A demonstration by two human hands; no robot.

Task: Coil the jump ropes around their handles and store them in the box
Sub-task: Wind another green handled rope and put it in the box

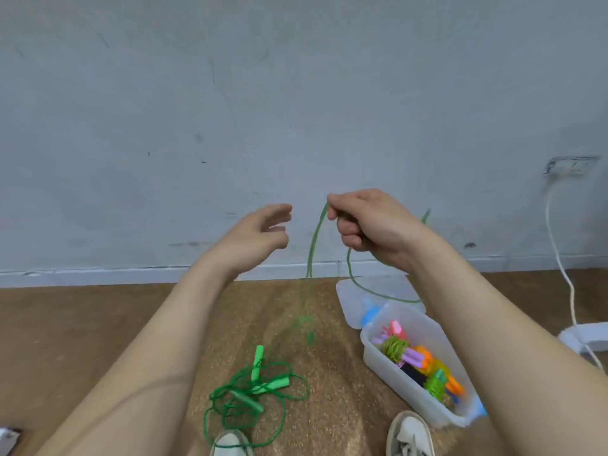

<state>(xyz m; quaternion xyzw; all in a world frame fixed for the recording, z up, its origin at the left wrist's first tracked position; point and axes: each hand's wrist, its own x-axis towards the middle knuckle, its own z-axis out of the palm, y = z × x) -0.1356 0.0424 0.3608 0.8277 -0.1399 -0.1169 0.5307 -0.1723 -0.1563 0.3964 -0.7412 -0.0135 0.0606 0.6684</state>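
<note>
In mid-air before the wall: the right hand [371,222] pinches a thin green jump rope [313,245] between thumb and curled fingers.
Held rope: 1 strand drops from the fingertips toward the floor and blurs out there; another hangs in a loop below the hand.
Left hand: the left hand [260,232] is raised just beside, clear of the rope, its fingers loosely spread and holding nothing.
Floor tangle: a loose heap of green rope with 3 green handles [256,390] lies between the forearms, near the feet; whether it joins the held strand cannot be told.
Box: a clear plastic box [394,380] sits to the right of the tangle, holding coiled jump ropes [414,357] in pink, purple, orange, green and black.
Lid: a clear plastic lid [378,286] lies flat behind the box.
Surface: a speckled cork-brown mat [329,373] on a brown wood-look floor [65,324].
Room: a scuffed pale grey wall [164,126] with a white baseboard [98,274]; at right a wall socket [572,166] and a white cable [559,251].
Feet: 2 white shoes [409,434] at the bottom edge.
</note>
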